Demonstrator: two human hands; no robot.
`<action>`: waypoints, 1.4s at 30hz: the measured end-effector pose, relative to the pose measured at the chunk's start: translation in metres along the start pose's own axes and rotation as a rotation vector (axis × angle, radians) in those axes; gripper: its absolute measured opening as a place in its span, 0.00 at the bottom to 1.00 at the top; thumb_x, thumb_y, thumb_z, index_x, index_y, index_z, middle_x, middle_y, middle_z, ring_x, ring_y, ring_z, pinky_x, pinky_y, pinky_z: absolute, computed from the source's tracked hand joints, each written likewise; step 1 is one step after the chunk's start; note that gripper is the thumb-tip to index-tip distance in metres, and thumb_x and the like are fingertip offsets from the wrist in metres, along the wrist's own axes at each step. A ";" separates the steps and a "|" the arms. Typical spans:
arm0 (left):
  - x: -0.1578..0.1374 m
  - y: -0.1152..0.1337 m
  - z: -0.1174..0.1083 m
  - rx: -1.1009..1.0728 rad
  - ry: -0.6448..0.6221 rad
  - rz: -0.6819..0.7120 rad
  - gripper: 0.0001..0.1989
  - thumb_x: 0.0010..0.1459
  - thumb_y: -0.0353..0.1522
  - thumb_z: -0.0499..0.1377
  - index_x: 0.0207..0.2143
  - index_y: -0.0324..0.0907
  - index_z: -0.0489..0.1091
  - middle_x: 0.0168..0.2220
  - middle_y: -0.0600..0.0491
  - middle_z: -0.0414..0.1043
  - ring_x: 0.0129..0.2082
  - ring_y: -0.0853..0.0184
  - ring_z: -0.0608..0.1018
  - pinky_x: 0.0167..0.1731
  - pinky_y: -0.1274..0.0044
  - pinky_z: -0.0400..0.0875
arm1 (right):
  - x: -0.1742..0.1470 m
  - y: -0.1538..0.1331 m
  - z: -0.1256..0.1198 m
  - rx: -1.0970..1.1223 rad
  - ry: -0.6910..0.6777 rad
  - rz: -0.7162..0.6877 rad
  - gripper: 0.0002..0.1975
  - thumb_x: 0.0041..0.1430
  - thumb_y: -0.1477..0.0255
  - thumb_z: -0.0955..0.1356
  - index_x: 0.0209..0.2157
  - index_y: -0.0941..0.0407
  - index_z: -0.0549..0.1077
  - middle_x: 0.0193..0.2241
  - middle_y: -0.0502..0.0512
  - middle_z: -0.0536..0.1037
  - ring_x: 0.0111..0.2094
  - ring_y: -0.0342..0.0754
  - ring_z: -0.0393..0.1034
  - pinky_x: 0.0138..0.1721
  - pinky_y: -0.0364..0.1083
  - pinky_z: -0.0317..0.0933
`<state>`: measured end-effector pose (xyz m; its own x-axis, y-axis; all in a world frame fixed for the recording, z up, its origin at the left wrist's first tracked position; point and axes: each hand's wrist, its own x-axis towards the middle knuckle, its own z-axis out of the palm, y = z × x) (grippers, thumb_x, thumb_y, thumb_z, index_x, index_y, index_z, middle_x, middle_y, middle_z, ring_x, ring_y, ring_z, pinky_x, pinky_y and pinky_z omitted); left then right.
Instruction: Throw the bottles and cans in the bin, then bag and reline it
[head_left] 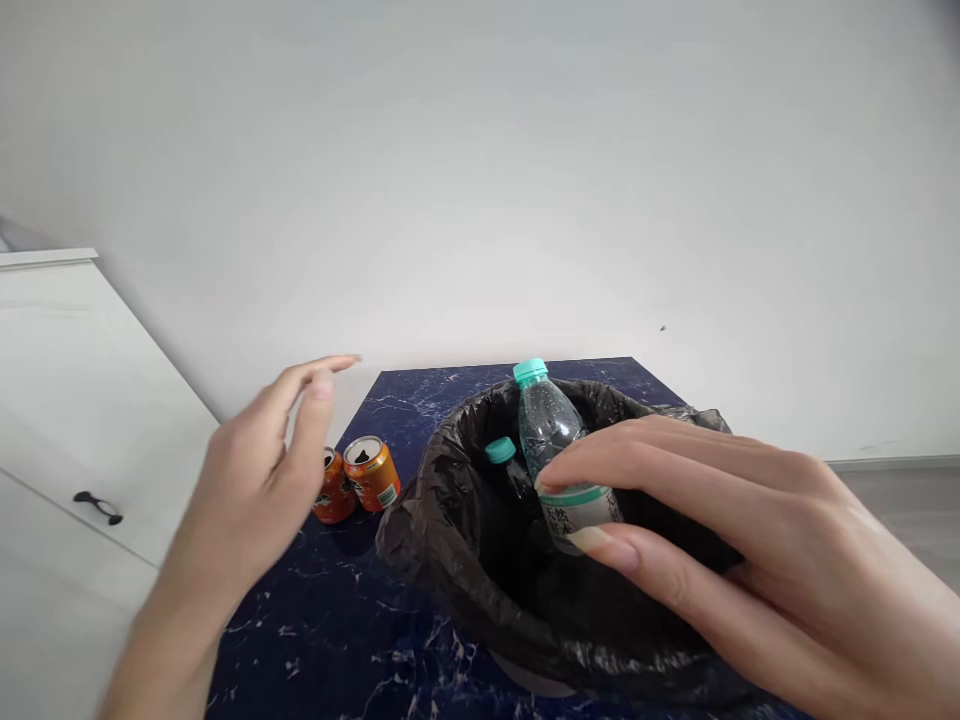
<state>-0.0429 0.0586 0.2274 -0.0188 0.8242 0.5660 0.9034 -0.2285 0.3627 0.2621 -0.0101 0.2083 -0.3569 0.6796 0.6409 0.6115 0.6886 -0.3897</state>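
Note:
A clear plastic bottle (pixel 553 425) with a teal cap and a white label stands tilted in a bin lined with a black bag (pixel 450 520), its cap above the rim. My right hand (pixel 720 520) is over the bin, fingers and thumb apart, in front of the bottle's label. Whether its fingertips touch the bottle is hard to tell, and the hand hides the bottle's lower part. Deeper in the bag is a second bottle with a teal cap (pixel 501 450). My left hand (pixel 262 460) is raised left of the bin, holding nothing, thumb and fingers apart, nearest two orange cans.
Two opened orange drink cans, one in full view (pixel 373 474) and one partly hidden (pixel 335 492), stand left of the bin on a dark blue marbled table (pixel 352 610). A white cabinet (pixel 82 400) is at the left. Behind the table rises a white wall (pixel 480 180).

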 end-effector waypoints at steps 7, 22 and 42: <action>0.018 -0.082 0.013 0.401 -0.240 -0.019 0.41 0.67 0.60 0.48 0.68 0.41 0.68 0.67 0.39 0.73 0.65 0.39 0.74 0.60 0.54 0.72 | -0.002 0.003 0.004 -0.003 -0.003 0.016 0.13 0.76 0.55 0.67 0.51 0.44 0.79 0.48 0.47 0.87 0.45 0.48 0.84 0.47 0.45 0.76; 0.026 -0.124 0.043 0.491 -0.445 -0.205 0.18 0.63 0.41 0.60 0.52 0.44 0.76 0.47 0.38 0.84 0.44 0.41 0.86 0.39 0.58 0.79 | 0.008 0.003 0.001 0.081 -0.025 -0.008 0.16 0.80 0.60 0.62 0.47 0.47 0.80 0.44 0.48 0.87 0.42 0.47 0.84 0.38 0.43 0.74; -0.037 0.045 0.017 -0.716 0.209 0.120 0.37 0.51 0.34 0.75 0.63 0.57 0.71 0.61 0.54 0.80 0.61 0.52 0.82 0.62 0.62 0.81 | 0.011 0.002 0.005 0.021 0.143 0.150 0.14 0.79 0.56 0.64 0.50 0.49 0.75 0.46 0.52 0.85 0.41 0.48 0.81 0.40 0.44 0.75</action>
<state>0.0059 0.0268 0.2104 -0.0828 0.6734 0.7347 0.4064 -0.6503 0.6418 0.2553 0.0002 0.2116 -0.1581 0.7330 0.6616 0.6346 0.5888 -0.5007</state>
